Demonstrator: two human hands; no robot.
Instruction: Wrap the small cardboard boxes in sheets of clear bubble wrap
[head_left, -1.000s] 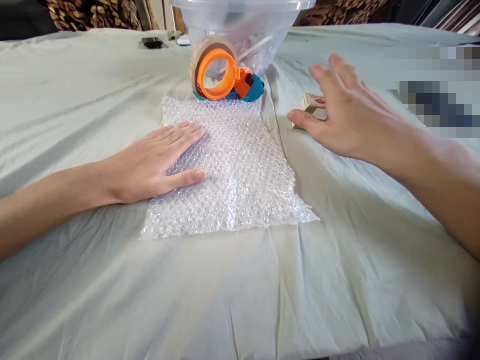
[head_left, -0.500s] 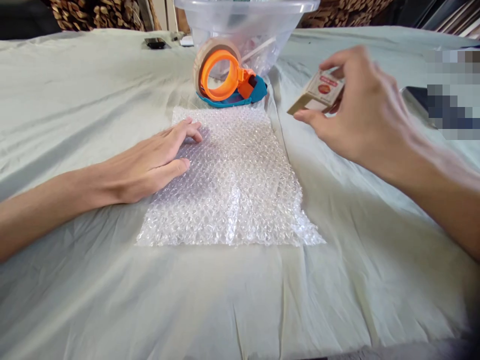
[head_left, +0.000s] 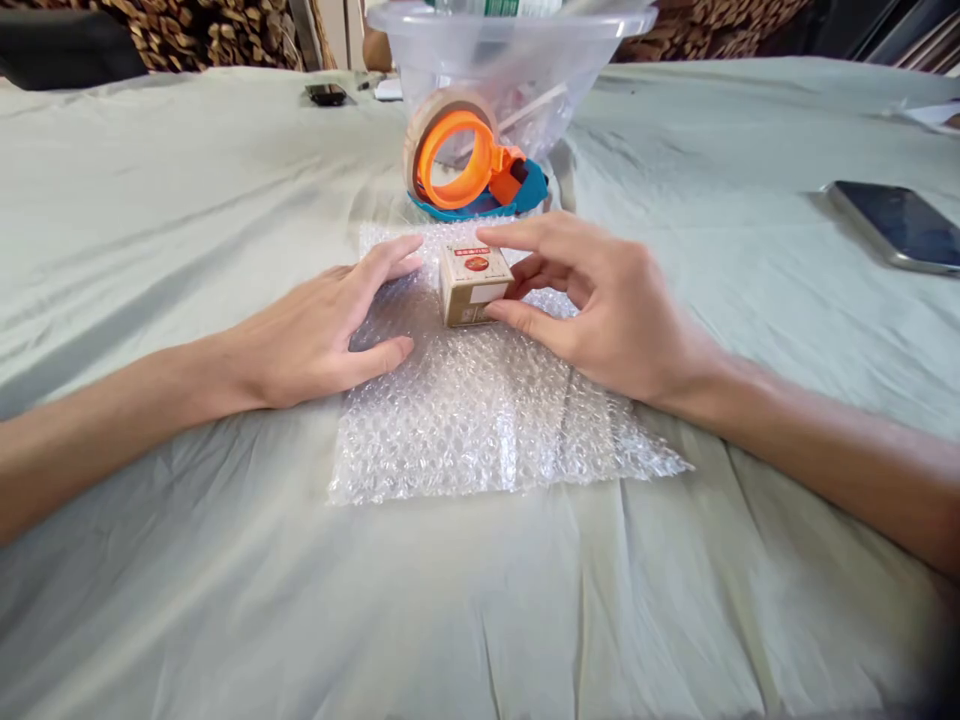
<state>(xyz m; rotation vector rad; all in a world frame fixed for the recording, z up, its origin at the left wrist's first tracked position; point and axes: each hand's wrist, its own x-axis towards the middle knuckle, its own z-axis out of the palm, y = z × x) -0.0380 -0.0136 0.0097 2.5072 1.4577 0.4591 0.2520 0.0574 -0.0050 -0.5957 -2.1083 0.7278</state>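
A sheet of bubble wrap [head_left: 480, 410] lies flat on the pale green cloth. On its far part stands a small tan cardboard box [head_left: 474, 284] with a red label on top. My right hand [head_left: 600, 305] grips the box between thumb and forefinger. Fingers spread, my left hand [head_left: 330, 325] rests flat on the left side of the bubble wrap, its fingertips close to the box.
An orange and blue tape dispenser [head_left: 469, 160] with a roll of tan tape stands just behind the bubble wrap. Behind it is a clear plastic bowl [head_left: 510, 60]. A phone [head_left: 896, 225] lies at the right, a small dark object [head_left: 326, 94] far left of the bowl.
My right hand picked the small box up from the cloth at the right and carried it left onto the bubble wrap. My left hand stayed on the sheet.
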